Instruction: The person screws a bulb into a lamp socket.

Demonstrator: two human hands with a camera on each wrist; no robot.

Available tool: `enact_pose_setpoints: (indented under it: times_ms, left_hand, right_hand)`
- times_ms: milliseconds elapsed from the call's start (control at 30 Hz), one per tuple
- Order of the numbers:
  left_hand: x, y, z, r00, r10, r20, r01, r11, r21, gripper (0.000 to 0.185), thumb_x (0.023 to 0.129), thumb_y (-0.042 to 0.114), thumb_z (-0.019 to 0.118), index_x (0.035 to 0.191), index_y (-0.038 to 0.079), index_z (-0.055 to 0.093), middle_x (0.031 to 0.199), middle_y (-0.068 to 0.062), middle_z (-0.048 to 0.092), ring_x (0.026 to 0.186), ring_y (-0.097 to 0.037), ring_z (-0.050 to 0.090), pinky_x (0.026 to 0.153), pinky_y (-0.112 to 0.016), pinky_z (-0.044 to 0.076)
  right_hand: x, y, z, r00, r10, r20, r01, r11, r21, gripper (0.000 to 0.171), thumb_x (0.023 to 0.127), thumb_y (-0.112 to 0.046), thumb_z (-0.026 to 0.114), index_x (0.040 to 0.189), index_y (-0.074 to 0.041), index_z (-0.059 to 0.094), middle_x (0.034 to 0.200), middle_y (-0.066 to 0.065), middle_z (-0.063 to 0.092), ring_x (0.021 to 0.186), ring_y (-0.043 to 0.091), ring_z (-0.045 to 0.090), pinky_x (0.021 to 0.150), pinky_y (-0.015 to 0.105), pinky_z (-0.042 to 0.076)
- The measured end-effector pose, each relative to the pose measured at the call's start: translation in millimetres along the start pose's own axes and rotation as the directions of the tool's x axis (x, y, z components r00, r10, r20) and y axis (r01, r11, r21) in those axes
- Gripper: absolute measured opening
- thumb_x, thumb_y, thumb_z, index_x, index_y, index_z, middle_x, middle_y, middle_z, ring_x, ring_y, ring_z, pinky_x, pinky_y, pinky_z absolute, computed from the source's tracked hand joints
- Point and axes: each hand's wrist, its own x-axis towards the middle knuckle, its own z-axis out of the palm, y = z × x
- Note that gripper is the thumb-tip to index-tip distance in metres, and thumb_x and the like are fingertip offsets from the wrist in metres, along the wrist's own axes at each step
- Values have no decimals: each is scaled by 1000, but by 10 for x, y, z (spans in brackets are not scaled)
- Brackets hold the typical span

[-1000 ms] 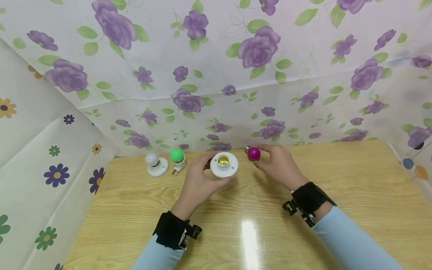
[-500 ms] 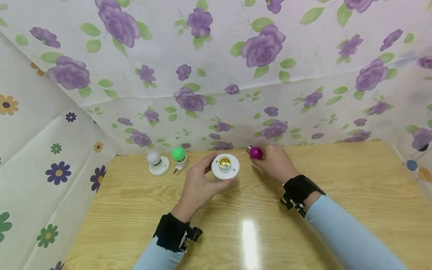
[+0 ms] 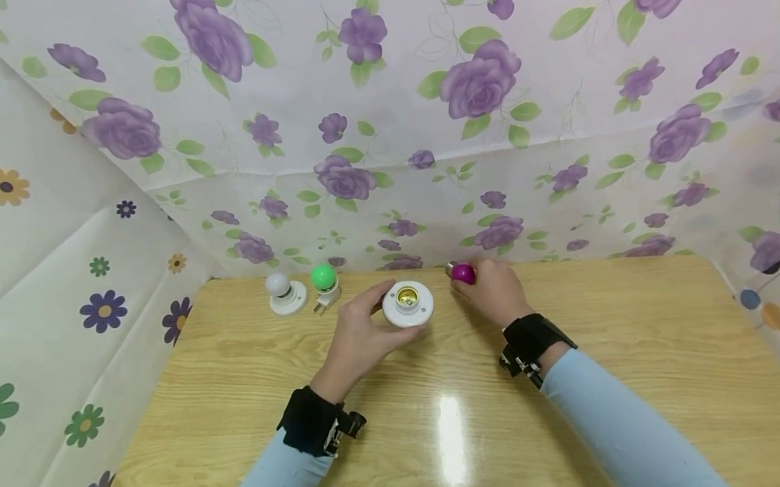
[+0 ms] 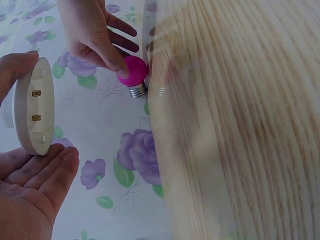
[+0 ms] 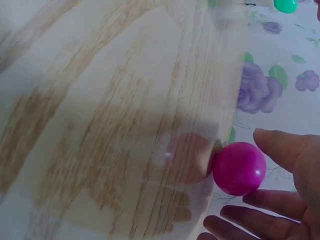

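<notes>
Left hand (image 3: 359,334), spread wide, grips socket (image 3: 408,304); only left wrist view shows hollow back (image 4: 42,105); right hand (image 3: 495,291), half-curled, pinches pink bulb (image 5: 239,168).

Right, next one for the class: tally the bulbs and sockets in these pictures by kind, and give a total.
Bulbs: 3 (white bulb, green bulb, pink-purple bulb)
Round sockets: 2 (tabletop socket, held socket)
Plug-in socket: 1
Total: 6

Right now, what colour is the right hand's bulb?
Magenta; the bulb shows best in the right wrist view.
</notes>
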Motion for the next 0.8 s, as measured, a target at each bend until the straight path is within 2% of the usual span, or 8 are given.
enact_pose_setpoints:
  times_ms: [367, 533, 800]
  left_hand:
    - [-2, 35, 9, 999, -37, 27, 37, 999, -20, 75, 62, 43, 85, 126, 16, 56, 117, 4, 63, 106, -8, 61, 90, -29, 53]
    - [1, 31, 12, 999, -27, 30, 28, 999, -25, 75, 62, 43, 85, 126, 16, 55, 117, 4, 63, 106, -8, 61, 90, -28, 53]
    - [11, 47, 30, 999, -25, 45, 26, 999, -21, 83, 64, 46, 83, 132, 13, 50, 121, 2, 61, 109, -8, 59, 92, -32, 52]
  right_hand:
    - [24, 25, -12, 999, 29, 14, -29, 999, -18, 39, 81, -32, 73, 108, -6, 66, 97, 14, 70, 83, 26, 67, 70, 35, 56]
    - [24, 51, -18, 999, 21, 29, -21, 1000, 21, 36, 81, -28, 72, 107, -4, 67, 95, 14, 70, 81, 25, 68, 69, 34, 57]
    - [-36, 126, -90, 997, 43, 70, -47, 997, 64, 44, 81, -28, 72, 113, 0, 61, 105, 16, 66, 92, 26, 65, 76, 34, 58]
